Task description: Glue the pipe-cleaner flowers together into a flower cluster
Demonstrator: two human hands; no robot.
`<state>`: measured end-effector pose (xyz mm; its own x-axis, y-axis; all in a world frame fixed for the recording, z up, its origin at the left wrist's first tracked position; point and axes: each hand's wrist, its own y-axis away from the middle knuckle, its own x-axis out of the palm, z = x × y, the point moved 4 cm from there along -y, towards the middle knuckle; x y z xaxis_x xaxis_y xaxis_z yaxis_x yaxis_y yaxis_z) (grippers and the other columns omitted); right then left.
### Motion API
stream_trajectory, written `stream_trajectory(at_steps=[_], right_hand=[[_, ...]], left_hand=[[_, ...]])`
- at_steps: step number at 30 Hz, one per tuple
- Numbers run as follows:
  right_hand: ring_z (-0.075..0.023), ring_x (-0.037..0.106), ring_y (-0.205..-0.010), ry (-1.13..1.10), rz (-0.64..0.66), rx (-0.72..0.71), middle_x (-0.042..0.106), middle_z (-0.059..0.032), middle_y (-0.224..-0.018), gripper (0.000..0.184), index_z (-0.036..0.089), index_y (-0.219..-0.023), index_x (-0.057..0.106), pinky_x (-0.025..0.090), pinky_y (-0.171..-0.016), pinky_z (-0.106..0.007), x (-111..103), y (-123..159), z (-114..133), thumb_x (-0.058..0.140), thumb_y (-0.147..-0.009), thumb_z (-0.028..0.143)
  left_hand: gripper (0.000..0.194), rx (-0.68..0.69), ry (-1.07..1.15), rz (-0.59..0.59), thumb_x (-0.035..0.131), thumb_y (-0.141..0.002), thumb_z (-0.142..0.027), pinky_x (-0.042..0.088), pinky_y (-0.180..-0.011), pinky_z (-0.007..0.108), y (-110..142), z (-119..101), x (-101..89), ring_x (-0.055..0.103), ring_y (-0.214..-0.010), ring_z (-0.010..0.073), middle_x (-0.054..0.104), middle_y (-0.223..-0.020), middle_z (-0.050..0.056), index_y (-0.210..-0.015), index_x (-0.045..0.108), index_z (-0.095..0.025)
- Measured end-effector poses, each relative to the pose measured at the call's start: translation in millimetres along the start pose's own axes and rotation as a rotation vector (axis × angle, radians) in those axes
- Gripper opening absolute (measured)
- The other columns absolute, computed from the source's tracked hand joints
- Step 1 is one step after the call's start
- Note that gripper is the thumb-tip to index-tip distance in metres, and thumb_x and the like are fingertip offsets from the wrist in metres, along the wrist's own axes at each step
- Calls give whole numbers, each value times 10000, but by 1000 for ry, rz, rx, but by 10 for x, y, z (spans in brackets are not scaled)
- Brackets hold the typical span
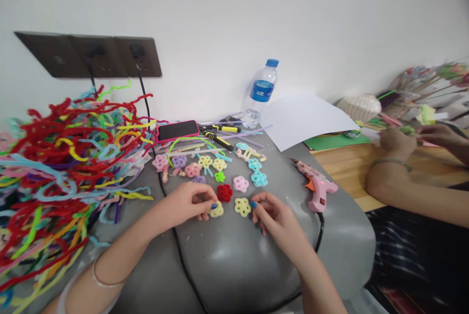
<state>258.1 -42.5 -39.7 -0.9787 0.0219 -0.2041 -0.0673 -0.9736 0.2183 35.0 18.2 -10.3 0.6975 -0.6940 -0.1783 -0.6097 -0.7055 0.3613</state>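
My left hand (196, 201) has its thumb and fingers closed on a pale yellow pipe-cleaner flower (217, 210), low over the grey tabletop. Another pale yellow pipe-cleaner flower (242, 207) is pinched at its right edge by the thumb and forefinger of my right hand (273, 211). Just beyond them lie a red flower (224, 193) and a light pink flower (241, 184). Farther back are blue flowers (259, 178), a small green flower (220, 176) and several pink, purple and yellow ones.
Loose pipe cleaners (73, 157) pile up at left. A phone (179, 131), yellow-black pliers (218, 139), a water bottle (262, 92) and white paper (308, 116) line the back. A pink glue gun (317, 184) lies at right, its cord crossing the grey table (227, 265). Another person's hands (399, 140) work beyond.
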Motion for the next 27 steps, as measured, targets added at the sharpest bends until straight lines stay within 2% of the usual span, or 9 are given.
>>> stream_trajectory(at_steps=[4, 7, 11, 14, 17, 22, 27], right_hand=[[-111, 374, -472, 90, -150, -87, 438, 59, -541, 399, 215, -812, 543, 283, -428, -235, -253, 18, 65, 629, -829, 604], [-125, 398, -499, 132, -199, -121, 459, 40, -572, 394, 216, -801, 562, 311, -454, -251, -362, 29, 89, 636, -825, 603], [-150, 487, -578, 142, -93, -134, 570, -13, -707, 319, 204, -860, 608, 377, -519, -265, -183, 16, 42, 652, -833, 518], [-139, 469, -559, 232, -64, -152, 555, 0, -728, 190, 204, -874, 631, 363, -530, -265, 16, -1, 19, 691, -797, 368], [-127, 445, -563, 305, -35, -240, 517, 15, -746, 61, 212, -829, 617, 346, -538, -257, 130, 1, 71, 658, -784, 205], [-144, 464, -662, 332, 33, -472, 531, -19, -849, 146, 217, -785, 565, 369, -607, -260, 136, 84, 206, 528, -889, 122], [-148, 468, -691, 358, 32, -521, 537, -31, -900, 172, 219, -791, 559, 379, -637, -265, 119, 107, 200, 517, -925, 120]], left_hand=[[195, -16, -20, -11, 652, -825, -341, 496, -575, 228, 3, 0, -9, 657, -599, 139, 687, -667, 17, -874, 655, -151], [198, -22, -17, -13, 645, -829, -349, 503, -603, 236, 3, 10, -6, 677, -646, 152, 704, -690, 26, -877, 641, -157], [110, 10, -55, -8, 646, -780, -255, 487, -616, 230, -6, 0, -2, 675, -685, 154, 687, -709, 10, -840, 607, -172], [56, 62, -106, -17, 620, -737, -190, 470, -626, 221, -15, -29, -9, 651, -701, 143, 669, -742, 1, -787, 600, -174], [60, 87, -159, -24, 585, -718, -160, 458, -641, 216, -16, -39, -15, 625, -701, 133, 667, -770, 3, -769, 614, -170], [69, 96, -220, -48, 564, -713, -155, 433, -616, 210, -3, -31, -25, 579, -665, 123, 641, -743, -5, -757, 615, -173], [57, 110, -213, -50, 568, -718, -162, 441, -622, 217, 6, -51, -25, 583, -672, 126, 641, -747, -7, -755, 609, -175]])
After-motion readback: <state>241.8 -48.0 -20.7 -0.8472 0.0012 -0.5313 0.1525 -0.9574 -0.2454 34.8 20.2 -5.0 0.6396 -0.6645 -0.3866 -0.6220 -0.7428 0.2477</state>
